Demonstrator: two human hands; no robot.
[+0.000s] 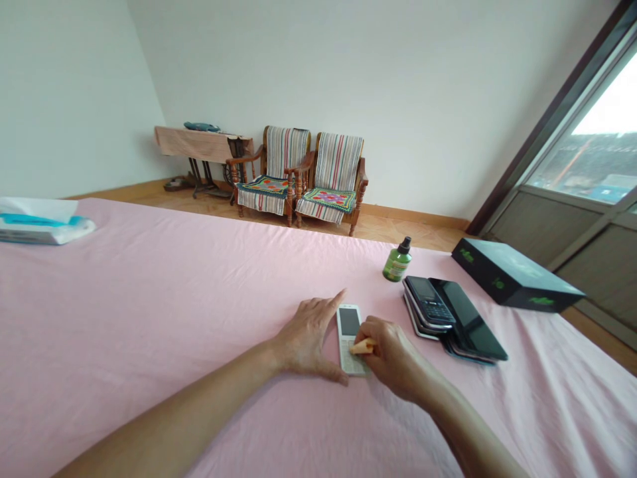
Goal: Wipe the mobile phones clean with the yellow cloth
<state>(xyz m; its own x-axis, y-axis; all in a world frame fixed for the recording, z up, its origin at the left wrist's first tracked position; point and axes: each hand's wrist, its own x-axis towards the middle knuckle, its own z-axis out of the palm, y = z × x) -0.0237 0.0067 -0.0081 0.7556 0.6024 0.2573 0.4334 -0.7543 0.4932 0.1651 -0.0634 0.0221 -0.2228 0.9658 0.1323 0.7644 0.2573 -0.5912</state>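
A white keypad phone [350, 322] lies face up on the pink cloth, its dark screen toward the far end. My left hand [309, 335] spans its left side, index finger at the top end and thumb at the bottom end, bracing it between them. Pinched in my right hand [393, 355] is a small pale-orange piece [363, 346], like a folded cloth; its kind is not clear. The tip of that piece touches the phone's keypad. My right fingers cover the phone's lower right edge.
Right of my hands lie a stack of keypad phones [430, 305] and a dark tablet [470, 318]. Behind them stand a green spray bottle [397, 261] and a black box [517, 275]. A tissue pack [47, 229] sits far left on the pink cloth [174, 299]. Two chairs [333, 172] stand beyond.
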